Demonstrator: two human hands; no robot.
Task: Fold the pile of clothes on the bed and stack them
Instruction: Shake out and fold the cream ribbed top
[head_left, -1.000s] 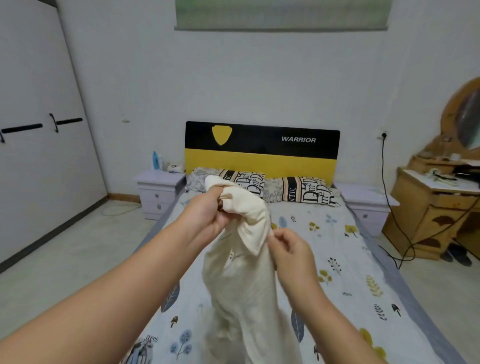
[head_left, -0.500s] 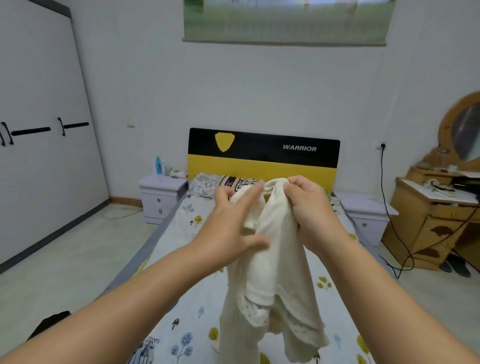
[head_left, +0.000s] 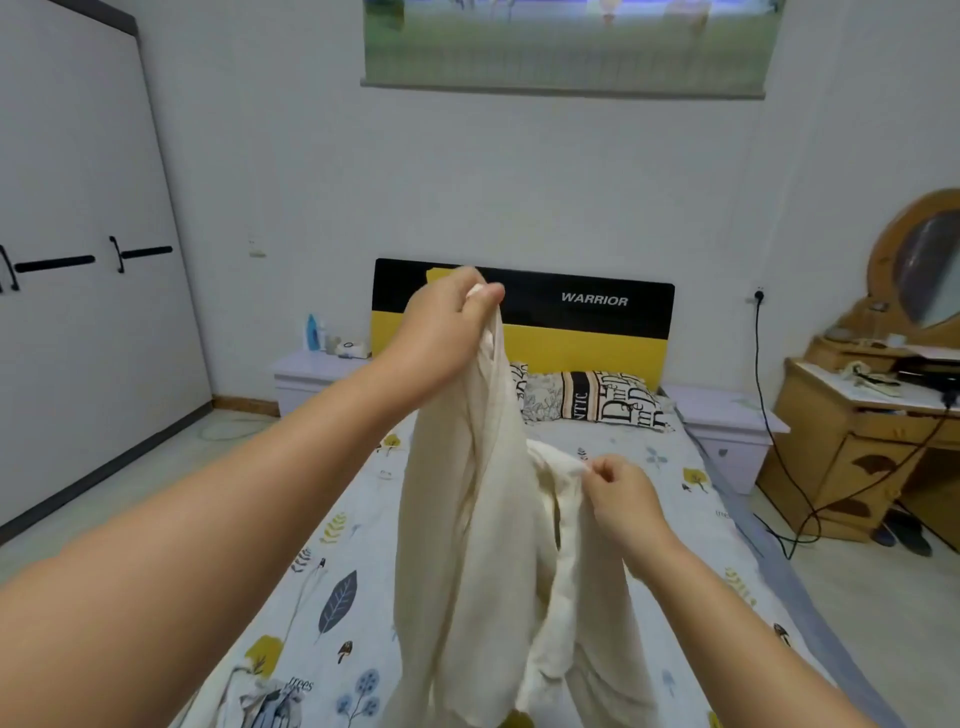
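A cream-white garment (head_left: 467, 545) hangs in the air over the bed (head_left: 691, 499). My left hand (head_left: 441, 332) grips its top end, raised in front of the headboard. My right hand (head_left: 621, 493) sits lower and to the right, pinching another edge of the same garment. The cloth drapes down in long folds between my forearms and runs out of the bottom of the view. At the bottom left a crumpled patterned garment (head_left: 270, 701) lies on the sheet.
The sheet is pale with a leaf and flower print. Patterned pillows (head_left: 597, 397) lie below the black and yellow headboard (head_left: 592, 322). Nightstands (head_left: 311, 374) flank the bed. A wooden dressing table (head_left: 862, 436) with cables stands right, a white wardrobe (head_left: 78, 291) left.
My hands were together at the garment's top. The left hand has risen with the top end, the right hand has dropped down and right to another edge, spreading the cloth.
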